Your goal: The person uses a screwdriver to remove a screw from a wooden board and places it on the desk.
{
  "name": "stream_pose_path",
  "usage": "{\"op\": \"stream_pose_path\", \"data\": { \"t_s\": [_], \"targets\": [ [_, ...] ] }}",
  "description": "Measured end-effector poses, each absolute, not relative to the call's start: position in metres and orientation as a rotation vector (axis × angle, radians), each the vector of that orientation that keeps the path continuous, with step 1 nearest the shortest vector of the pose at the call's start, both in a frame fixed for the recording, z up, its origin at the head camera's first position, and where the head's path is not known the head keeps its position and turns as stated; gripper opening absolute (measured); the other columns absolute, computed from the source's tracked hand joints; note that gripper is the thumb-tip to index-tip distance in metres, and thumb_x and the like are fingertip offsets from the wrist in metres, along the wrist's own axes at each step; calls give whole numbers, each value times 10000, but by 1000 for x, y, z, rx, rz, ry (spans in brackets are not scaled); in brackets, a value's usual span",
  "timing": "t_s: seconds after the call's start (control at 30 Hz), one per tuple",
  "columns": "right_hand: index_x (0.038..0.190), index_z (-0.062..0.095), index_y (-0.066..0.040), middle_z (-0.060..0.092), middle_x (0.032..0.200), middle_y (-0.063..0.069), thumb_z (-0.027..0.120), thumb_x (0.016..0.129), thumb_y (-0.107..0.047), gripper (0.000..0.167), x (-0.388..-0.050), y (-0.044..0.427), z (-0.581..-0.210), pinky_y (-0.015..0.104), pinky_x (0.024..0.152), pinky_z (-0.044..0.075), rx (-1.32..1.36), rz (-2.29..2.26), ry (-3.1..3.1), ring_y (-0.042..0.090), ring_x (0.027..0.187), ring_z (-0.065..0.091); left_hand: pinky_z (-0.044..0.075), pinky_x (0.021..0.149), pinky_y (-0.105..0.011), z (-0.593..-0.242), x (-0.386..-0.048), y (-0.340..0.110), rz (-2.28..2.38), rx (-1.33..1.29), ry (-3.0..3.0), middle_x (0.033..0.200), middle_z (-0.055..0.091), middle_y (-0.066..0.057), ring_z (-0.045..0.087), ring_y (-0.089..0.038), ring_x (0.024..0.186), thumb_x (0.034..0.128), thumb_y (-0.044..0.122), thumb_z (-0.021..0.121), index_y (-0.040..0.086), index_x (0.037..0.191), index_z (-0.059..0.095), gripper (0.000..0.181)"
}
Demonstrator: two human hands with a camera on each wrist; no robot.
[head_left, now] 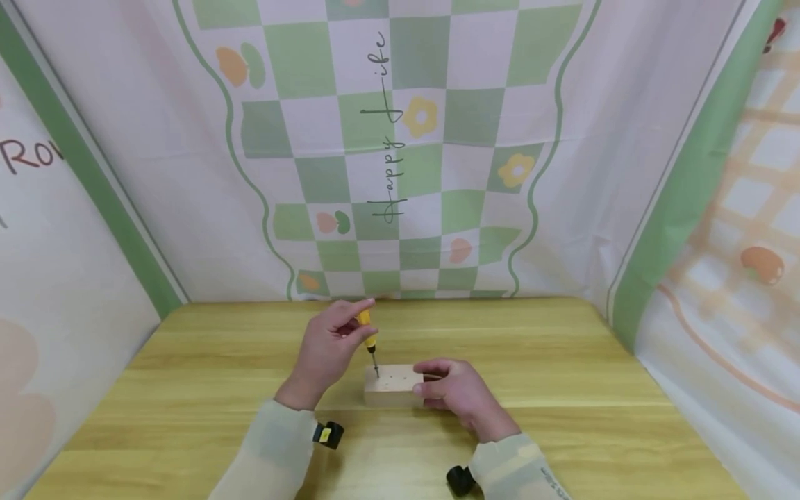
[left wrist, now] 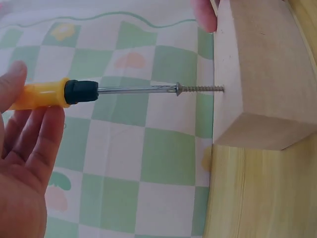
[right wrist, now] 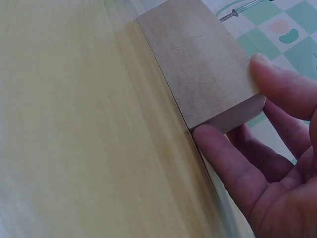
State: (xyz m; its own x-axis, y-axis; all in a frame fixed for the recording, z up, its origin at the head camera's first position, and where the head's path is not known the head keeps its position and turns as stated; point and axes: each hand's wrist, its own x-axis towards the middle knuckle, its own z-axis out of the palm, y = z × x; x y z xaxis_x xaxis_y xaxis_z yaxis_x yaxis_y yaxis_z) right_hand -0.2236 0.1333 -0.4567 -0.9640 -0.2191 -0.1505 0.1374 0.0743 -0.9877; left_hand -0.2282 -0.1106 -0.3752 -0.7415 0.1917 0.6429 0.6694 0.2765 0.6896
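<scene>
A yellow-handled screwdriver (left wrist: 81, 91) with a black collar is held upright between the thumb and fingers of my left hand (head_left: 321, 351). Its metal shaft meets the head of a screw (left wrist: 203, 89), whose point sits in the top face of a pale wooden block (head_left: 392, 398). Most of the screw's thread shows above the wood. The block lies flat on the table, with several small dark marks on its top. At its right end my right hand (head_left: 462, 392) grips it, fingertips on the edges and corner.
The wood-grain table (head_left: 537, 347) runs back to a hanging cloth (head_left: 425, 180) with green and white checks. More printed cloth (head_left: 706, 278) hangs at both sides. A small black device (head_left: 329, 435) is on the left wrist and another (head_left: 460, 480) on the right.
</scene>
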Motion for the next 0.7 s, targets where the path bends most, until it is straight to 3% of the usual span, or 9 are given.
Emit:
{"op": "stream_pose_path", "data": {
  "t_s": [0.2, 0.37, 0.53, 0.7],
  "targets": [
    [1206, 682, 16, 618, 1255, 143, 805, 830, -45, 400, -224, 134, -457, 406, 778, 586, -76, -1977, 2084, 244, 941, 657, 582, 793, -340, -376, -227, -115, -1646, -868, -2114, 1145, 675, -128, 664, -244, 982, 934, -9, 678, 64, 1312, 654, 386],
    [1205, 679, 26, 617, 1253, 151, 802, 829, -31, 399, -223, 134, -456, 405, 777, 586, -76, -1982, 2075, 247, 934, 660, 590, 723, -307, -377, -228, -116, -1594, -832, -2123, 1044, 710, -73, 678, -202, 919, 914, 47, 713, 100, 1312, 666, 404],
    [1206, 678, 30, 619, 1247, 148, 794, 835, -27, 393, -223, 134, -455, 409, 782, 585, -76, -1982, 2067, 248, 940, 658, 572, 654, -273, -377, -228, -112, -1520, -812, -2121, 920, 646, -1, 629, -173, 772, 863, 83, 770, 108, 1291, 684, 437],
    [1209, 679, 26, 622, 1249, 145, 794, 836, -34, 395, -224, 134, -454, 409, 782, 586, -82, -1978, 2073, 247, 945, 658, 583, 746, -299, -376, -224, -112, -1639, -859, -2107, 1046, 669, -76, 670, -287, 911, 925, 36, 704, 63, 1279, 675, 356]
  ]
}}
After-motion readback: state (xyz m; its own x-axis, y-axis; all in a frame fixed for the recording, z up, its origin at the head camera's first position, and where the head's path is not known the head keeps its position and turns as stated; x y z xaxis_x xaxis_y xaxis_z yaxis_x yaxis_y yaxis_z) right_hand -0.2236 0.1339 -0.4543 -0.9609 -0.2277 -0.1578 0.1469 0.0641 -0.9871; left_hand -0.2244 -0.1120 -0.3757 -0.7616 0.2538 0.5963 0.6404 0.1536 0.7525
